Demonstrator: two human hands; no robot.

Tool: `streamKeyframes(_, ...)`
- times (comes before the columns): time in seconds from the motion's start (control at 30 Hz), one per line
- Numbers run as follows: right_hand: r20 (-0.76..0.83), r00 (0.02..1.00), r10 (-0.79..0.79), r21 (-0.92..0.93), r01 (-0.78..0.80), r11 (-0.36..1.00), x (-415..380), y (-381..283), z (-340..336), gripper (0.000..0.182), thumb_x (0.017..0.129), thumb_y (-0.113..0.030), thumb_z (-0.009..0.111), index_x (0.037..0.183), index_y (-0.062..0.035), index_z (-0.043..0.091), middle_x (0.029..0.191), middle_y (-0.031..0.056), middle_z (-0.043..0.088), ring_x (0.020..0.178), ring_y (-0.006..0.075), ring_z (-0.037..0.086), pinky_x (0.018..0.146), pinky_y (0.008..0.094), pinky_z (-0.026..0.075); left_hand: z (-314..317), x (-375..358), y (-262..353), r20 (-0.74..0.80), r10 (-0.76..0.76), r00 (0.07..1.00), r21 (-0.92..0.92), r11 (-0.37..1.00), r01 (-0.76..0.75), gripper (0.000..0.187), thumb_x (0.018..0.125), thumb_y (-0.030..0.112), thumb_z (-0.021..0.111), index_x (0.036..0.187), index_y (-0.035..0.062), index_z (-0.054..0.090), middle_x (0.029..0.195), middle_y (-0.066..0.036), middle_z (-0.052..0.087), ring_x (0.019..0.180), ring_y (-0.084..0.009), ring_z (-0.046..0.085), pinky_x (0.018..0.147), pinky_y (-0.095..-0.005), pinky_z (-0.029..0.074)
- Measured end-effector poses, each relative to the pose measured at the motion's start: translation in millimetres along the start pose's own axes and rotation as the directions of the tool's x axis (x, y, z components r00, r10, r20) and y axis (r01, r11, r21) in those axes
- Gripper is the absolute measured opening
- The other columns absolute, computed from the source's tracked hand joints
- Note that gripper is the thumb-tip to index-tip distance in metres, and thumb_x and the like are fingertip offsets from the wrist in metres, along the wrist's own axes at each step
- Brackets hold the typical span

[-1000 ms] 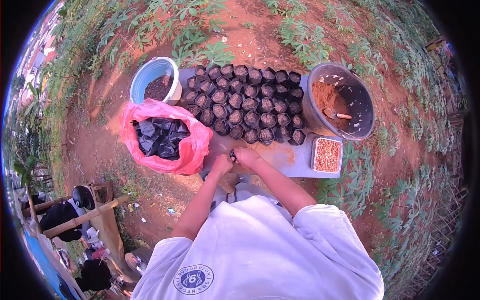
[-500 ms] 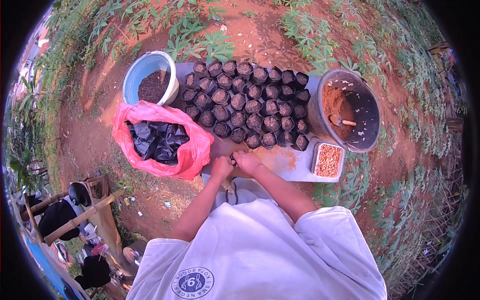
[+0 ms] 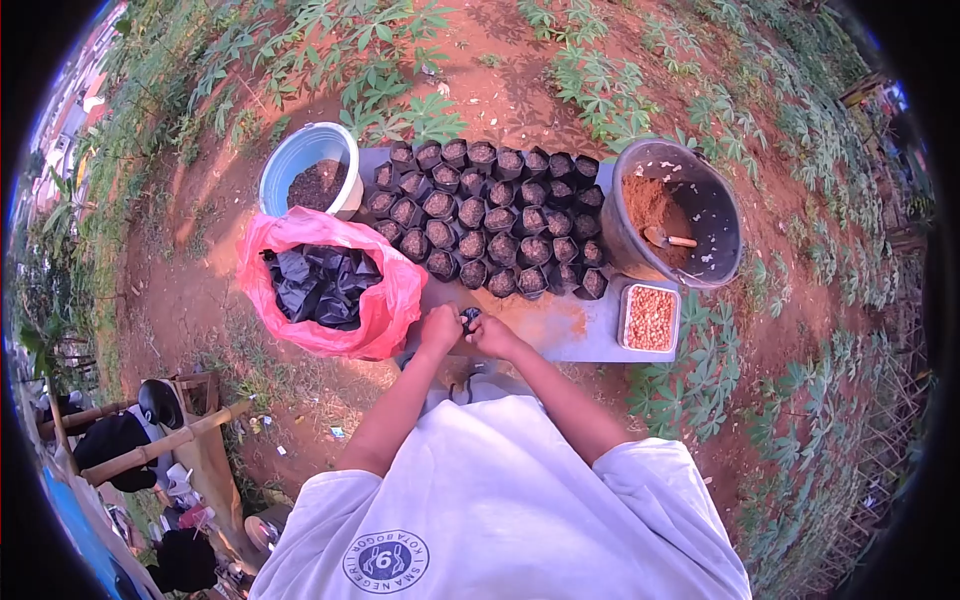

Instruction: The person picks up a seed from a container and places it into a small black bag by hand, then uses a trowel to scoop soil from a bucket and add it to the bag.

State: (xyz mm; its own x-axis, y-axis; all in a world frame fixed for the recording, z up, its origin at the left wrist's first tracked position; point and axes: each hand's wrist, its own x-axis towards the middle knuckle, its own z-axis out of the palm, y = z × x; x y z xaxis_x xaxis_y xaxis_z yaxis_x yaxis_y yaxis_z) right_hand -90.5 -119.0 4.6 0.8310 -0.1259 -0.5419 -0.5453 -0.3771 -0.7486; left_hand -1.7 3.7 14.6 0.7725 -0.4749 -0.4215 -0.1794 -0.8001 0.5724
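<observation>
Black plastic: grips a small bag (image 3: 470, 318) between left hand (image 3: 441, 328) and right hand (image 3: 490, 336), both closed on it, at the table's (image 3: 590, 346) near edge. Has a pink sack (image 3: 396, 310) to the left, a box of kernels (image 3: 650, 350) to the right. Beyond, faces soil-filled bags (image 3: 500, 220) between a blue bucket (image 3: 282, 163) and a dark bucket (image 3: 720, 215).

Holding a small black plastic bag (image 3: 469, 319) between left hand (image 3: 441, 325) and right hand (image 3: 490, 335), by the near edge of a flat grey table (image 3: 598, 345). Facing rows of soil-filled black plastic bags (image 3: 500, 219), with a pink plastic sack (image 3: 398, 292) at left and a round dark bucket (image 3: 716, 232) at right.
</observation>
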Motion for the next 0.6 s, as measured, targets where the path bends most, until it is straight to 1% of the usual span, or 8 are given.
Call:
streamKeyframes(0.03, -0.005, 1.000, 0.000, -0.003, 0.000, 1.000, -4.6, 0.5, -4.2, 0.025, 0.080, -0.017, 0.065, 0.097, -0.0003, 0.057, 0.092, 0.0195, 0.065, 0.085, 0.0348, 0.064, 0.075, 0.0404, 0.051, -1.1, 1.8, 0.1, 0.007, 0.018, 1.000, -0.034, 0.999, -0.018, 0.012, 0.080, 0.014, 0.064, 0.079, 0.0028, 0.061, 0.083, -0.022, 0.064, 0.083, -0.0377, 0.063, 0.071, -0.0475, 0.049)
streamKeyframes(0.1, 0.276, 0.950, 0.149, 0.339, -0.241, 0.910, -9.3, -0.1, -19.2, 0.020, 0.081, -0.018, 0.062, 0.094, -0.0027, 0.060, 0.086, 0.0171, 0.065, 0.079, 0.0328, 0.064, 0.071, 0.0402, 0.050, 2.4, 3.9, 0.7, -0.011, 0.060, 0.998, -0.038, 0.997, -0.061, 0.011, 0.079, 0.013, 0.064, 0.080, 0.0027, 0.060, 0.082, -0.021, 0.064, 0.082, -0.0377, 0.063, 0.071, -0.0475, 0.049)
streamKeyframes(0.13, 0.274, 0.951, 0.144, 0.338, -0.235, 0.911, -13.3, -7.1, -30.0, 0.020, 0.081, -0.018, 0.062, 0.094, -0.0027, 0.060, 0.086, 0.0171, 0.065, 0.079, 0.0328, 0.064, 0.071, 0.0402, 0.050, 2.1, 4.4, 1.3, -0.028, 0.096, 0.995, -0.039, 0.995, -0.097, 0.009, 0.079, 0.011, 0.064, 0.080, 0.0026, 0.060, 0.082, -0.021, 0.064, 0.082, -0.0378, 0.063, 0.070, -0.0475, 0.048)
streamKeyframes(0.17, 0.161, 0.987, -0.002, 0.002, 0.001, 1.000, -17.3, -13.7, -41.6, 0.020, 0.080, -0.018, 0.063, 0.094, -0.0038, 0.060, 0.086, 0.0161, 0.065, 0.078, 0.0326, 0.064, 0.071, 0.0403, 0.050, 2.3, 3.7, 1.4, -0.033, 0.096, 0.995, -0.037, 0.995, -0.097, 0.009, 0.079, 0.011, 0.064, 0.080, 0.0026, 0.060, 0.082, -0.021, 0.064, 0.082, -0.0378, 0.063, 0.070, -0.0475, 0.048)
streamKeyframes(0.2, 0.103, 0.978, -0.179, -0.352, 0.204, 0.913, -18.5, -15.5, -49.6, 0.021, 0.078, -0.019, 0.064, 0.094, -0.0050, 0.060, 0.086, 0.0151, 0.065, 0.077, 0.0323, 0.064, 0.072, 0.0403, 0.050, 2.7, 1.4, 2.5, -0.048, 0.121, 0.991, -0.048, 0.991, -0.123, 0.009, 0.079, 0.010, 0.064, 0.081, 0.0023, 0.060, 0.083, -0.021, 0.064, 0.083, -0.0377, 0.063, 0.071, -0.0472, 0.048)
streamKeyframes(0.23, 0.081, 0.970, -0.231, -0.522, 0.238, 0.819, -13.1, -12.7, -52.7, 0.025, 0.075, -0.019, 0.067, 0.095, -0.0068, 0.059, 0.091, 0.0139, 0.065, 0.082, 0.0317, 0.064, 0.074, 0.0410, 0.050, 3.2, -0.6, 3.9, -0.063, 0.147, 0.987, -0.058, 0.987, -0.151, 0.009, 0.079, 0.010, 0.063, 0.082, 0.0020, 0.060, 0.085, -0.021, 0.064, 0.083, -0.0376, 0.063, 0.071, -0.0470, 0.048)
streamKeyframes(0.37, 0.184, 0.926, -0.328, -0.607, 0.370, 0.703, -2.6, -26.5, -60.3, 0.030, 0.074, -0.019, 0.068, 0.096, -0.0030, 0.057, 0.097, 0.0154, 0.063, 0.090, 0.0322, 0.063, 0.079, 0.0416, 0.051, 3.6, -8.0, 3.4, -0.139, 0.194, 0.971, -0.121, 0.970, -0.211, 0.010, 0.079, 0.009, 0.063, 0.085, 0.0014, 0.059, 0.088, -0.020, 0.064, 0.087, -0.0374, 0.062, 0.073, -0.0464, 0.048)
streamKeyframes(0.6, 0.265, 0.887, -0.378, -0.713, 0.444, 0.543, 28.0, -14.9, -40.0, 0.032, 0.071, -0.017, 0.070, 0.097, -0.0046, 0.056, 0.101, 0.0141, 0.060, 0.095, 0.0306, 0.061, 0.080, 0.0405, 0.051, -3.4, -35.3, 15.1, 0.004, 0.045, 0.999, -0.107, 0.993, -0.044, 0.009, 0.081, 0.008, 0.058, 0.086, 0.0005, 0.057, 0.089, -0.021, 0.064, 0.089, -0.0391, 0.061, 0.077, -0.0472, 0.047)
